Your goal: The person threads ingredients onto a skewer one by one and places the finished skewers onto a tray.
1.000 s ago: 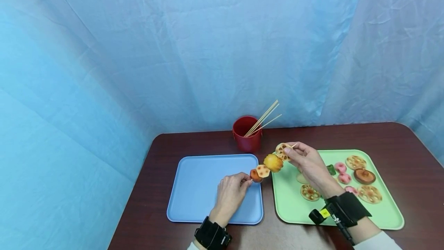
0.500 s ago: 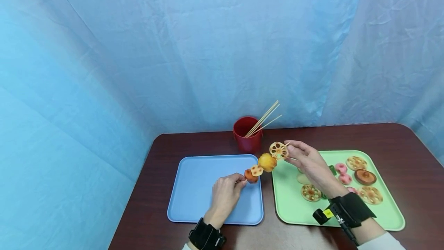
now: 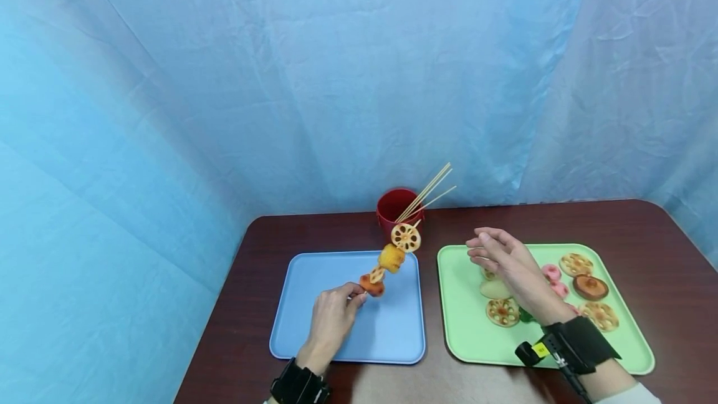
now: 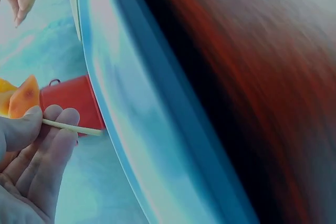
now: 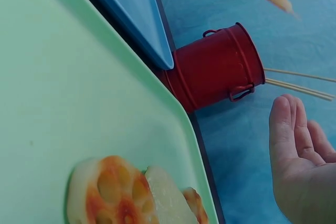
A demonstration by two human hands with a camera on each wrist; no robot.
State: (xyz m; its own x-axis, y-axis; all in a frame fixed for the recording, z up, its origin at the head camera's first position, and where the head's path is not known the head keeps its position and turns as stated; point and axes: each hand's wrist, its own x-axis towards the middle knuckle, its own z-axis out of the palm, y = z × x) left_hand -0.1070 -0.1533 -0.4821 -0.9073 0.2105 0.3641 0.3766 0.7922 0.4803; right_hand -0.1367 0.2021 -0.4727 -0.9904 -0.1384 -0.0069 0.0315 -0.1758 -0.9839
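My left hand [image 3: 332,317] pinches the lower end of a loaded skewer [image 3: 391,258] between thumb and fingers, above the blue tray [image 3: 314,304]. In the left wrist view the bare stick end [image 4: 79,127] pokes out past the fingertips. A brown-orange piece [image 3: 372,285] sits nearest the hand, then a small holed slice, a yellow lump and a lotus root slice [image 3: 406,237] near the tip. My right hand [image 3: 513,273] holds nothing; its fingers are extended above the green tray [image 3: 465,329].
On the green tray lie lotus root slices [image 3: 502,312], a brown mushroom-like piece [image 3: 590,286], pink pieces [image 3: 551,272] and a pale green slice [image 3: 495,290]. A red bucket [image 3: 392,207] with several bare sticks [image 3: 429,191] stands behind the blue tray.
My right hand has let go of the skewer's tip end and stays over the green tray. My left hand has carried the skewer leftward over the blue tray.
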